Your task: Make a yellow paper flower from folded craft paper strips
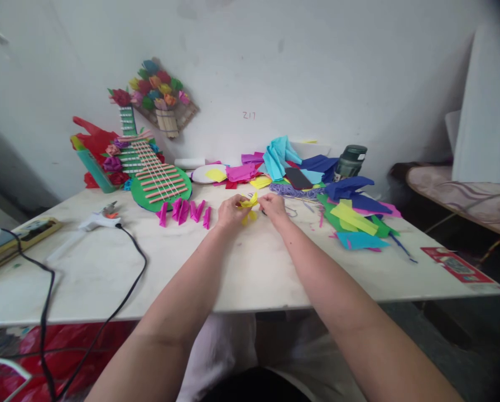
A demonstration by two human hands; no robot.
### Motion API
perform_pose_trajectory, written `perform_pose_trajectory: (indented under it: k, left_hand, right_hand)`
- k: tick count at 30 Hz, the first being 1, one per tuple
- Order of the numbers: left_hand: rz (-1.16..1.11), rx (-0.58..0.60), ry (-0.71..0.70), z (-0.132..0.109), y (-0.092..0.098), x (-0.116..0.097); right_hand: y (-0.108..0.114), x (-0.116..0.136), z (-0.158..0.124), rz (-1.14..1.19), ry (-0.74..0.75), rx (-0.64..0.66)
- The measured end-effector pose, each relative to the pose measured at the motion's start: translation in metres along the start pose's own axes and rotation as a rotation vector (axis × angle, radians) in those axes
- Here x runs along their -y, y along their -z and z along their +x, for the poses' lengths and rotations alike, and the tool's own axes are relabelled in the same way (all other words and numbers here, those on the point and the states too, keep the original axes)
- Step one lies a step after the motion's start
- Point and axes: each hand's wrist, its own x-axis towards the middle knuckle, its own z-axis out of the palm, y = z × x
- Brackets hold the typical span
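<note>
My left hand (230, 213) and my right hand (273, 207) meet over the middle of the white table (241, 268). Both are closed in a pinch on a small folded piece of yellow paper (249, 202) held just above the tabletop. More yellow paper (249, 217) shows beneath the hands. A row of several folded magenta paper pieces (185, 211) lies just left of my left hand.
A heap of coloured paper sheets (317, 178) covers the back right, with a dark green jar (350, 162) behind. A green paper guitar craft (153, 178) stands at the back left. A glue gun (97, 220) with black cord (120, 290) lies left. A red packet (457, 265) sits near the right edge.
</note>
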Motion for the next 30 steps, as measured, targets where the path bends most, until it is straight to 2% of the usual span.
perform_pose_trajectory:
  k: [10,17,21,25,30]
  left_hand:
    - [0.071,-0.030,-0.025,0.002,-0.007,0.008]
    - [0.052,-0.051,0.041,0.001,-0.005,-0.001]
    - [-0.032,-0.065,0.089,0.001,-0.003,-0.003]
    - [-0.207,-0.061,0.114,0.003,-0.005,0.003]
    - [-0.380,0.038,0.095,0.003,-0.005,0.006]
  right_hand:
    - [0.002,0.007,-0.004,-0.110,-0.030,-0.018]
    - [0.002,0.017,-0.011,-0.191,-0.005,-0.052]
    - [0.000,0.017,-0.011,-0.189,0.022,-0.050]
    - [-0.003,0.014,-0.011,-0.169,0.105,-0.054]
    - [-0.005,0.012,-0.013,-0.179,0.216,-0.038]
